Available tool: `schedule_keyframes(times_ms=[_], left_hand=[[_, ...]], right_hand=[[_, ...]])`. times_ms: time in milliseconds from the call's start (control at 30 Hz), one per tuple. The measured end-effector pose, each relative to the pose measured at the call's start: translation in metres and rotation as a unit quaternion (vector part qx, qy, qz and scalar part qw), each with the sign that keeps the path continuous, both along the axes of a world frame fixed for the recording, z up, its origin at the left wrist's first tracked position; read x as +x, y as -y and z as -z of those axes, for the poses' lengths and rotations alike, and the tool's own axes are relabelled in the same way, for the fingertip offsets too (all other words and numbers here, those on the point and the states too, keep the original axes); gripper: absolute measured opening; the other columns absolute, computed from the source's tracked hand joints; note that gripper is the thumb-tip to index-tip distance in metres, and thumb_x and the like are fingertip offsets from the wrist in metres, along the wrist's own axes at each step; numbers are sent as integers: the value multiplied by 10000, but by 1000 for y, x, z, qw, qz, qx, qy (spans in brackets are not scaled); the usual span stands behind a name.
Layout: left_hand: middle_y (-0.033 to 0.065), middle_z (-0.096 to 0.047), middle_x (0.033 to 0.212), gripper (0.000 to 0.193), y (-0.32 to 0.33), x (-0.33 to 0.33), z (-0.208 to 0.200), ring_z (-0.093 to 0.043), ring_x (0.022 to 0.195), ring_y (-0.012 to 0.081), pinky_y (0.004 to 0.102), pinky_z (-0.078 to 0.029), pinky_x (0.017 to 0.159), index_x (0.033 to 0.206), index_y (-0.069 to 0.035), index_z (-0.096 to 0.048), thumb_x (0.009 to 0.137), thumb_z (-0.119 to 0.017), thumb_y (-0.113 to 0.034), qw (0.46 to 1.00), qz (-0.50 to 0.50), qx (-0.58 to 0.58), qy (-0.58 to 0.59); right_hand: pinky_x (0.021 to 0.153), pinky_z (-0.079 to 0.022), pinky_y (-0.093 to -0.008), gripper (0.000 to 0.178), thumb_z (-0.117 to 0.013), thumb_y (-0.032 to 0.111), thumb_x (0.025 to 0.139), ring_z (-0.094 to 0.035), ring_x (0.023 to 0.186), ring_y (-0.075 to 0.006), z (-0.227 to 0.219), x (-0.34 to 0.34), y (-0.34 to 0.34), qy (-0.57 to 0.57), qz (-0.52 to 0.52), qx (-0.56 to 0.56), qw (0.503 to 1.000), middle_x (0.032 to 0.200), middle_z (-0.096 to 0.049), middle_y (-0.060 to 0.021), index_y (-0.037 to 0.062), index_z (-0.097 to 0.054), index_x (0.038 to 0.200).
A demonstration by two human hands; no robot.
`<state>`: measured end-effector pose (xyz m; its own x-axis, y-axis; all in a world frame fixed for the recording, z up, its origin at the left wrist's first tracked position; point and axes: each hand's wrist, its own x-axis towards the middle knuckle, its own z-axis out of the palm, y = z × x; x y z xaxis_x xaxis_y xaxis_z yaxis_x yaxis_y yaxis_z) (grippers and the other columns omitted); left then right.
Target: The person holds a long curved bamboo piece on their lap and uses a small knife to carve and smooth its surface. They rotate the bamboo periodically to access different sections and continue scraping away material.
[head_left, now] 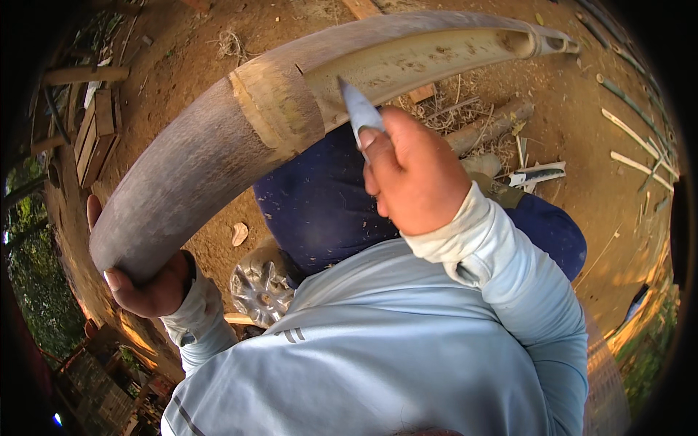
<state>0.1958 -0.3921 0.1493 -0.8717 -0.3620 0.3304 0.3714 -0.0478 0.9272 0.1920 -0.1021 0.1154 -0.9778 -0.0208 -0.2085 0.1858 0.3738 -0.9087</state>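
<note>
A thick bamboo pole (189, 152) stretches across in front of me, from lower left to the far right. Part of its wall is cut away, so a long pale hollow (429, 59) shows beyond the tan node band. My left hand (151, 287) cups the near left end from below, its thumb on the side. In my right hand (418, 171) is a knife (358, 107), its pointed blade up against or just over the hollow's near edge, close to the node; contact is hard to tell. The knife's handle is hidden in my fist.
Past my dark trousers (327, 196) a saw (536, 175) lies on the dirt among shavings and cut bamboo pieces (494, 123). A clear plastic bottle (262, 293) is beside my left side. Wooden crate-like boards (97, 138) stand at left; thin poles (632, 102) lie far right.
</note>
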Motion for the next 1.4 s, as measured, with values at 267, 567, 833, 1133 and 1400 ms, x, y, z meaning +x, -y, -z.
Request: schedule_keyframes(times_ms=[267,567,833,1133,1400], left_hand=[[312,-496,1313,848,-2,2,-1,-509,1223,442,558,-404,1034,1461,69,-258,850,-481,-477,1000,-1,3,0],[303,-500,1314,842,-3,1,0,-517,1221,428,550,-403,1037,1460,67,-264,858,-481,-480,1000,0,7,0],[309,-509,1304,842,-3,0,-1,-521,1214,434,554,-404,1034,1456,78,-267,858,-482,-475,1000,-7,-1,-6],[300,-511,1306,840,-1,1,0,-518,1218,432,555,-406,1033,1459,75,-264,860,-486,-471,1000,6,1,-7],[286,-514,1310,839,0,2,0,-520,1220,422,551,-408,1033,1466,68,-256,860,-490,-464,1000,8,11,0]], right_hand=[[407,-398,-286,206,-460,171,1006,-483,420,-118,-3,-6,-1,26,10,-32,999,592,-531,-45,17,-493,873],[407,-396,-282,205,-445,184,1013,-490,430,-112,-10,-10,-5,108,61,-111,986,616,-543,-37,20,-499,903],[405,-399,-282,205,-458,173,1007,-489,423,-108,4,3,8,-5,27,-47,998,583,-526,-39,14,-505,886],[580,-478,-460,228,-550,187,946,-604,641,-390,-6,-6,9,9,-2,-44,999,690,-607,-218,-16,-544,843],[415,-408,-296,223,-477,191,1001,-496,419,-125,1,1,7,2,-18,-35,999,591,-540,-48,13,-518,872]])
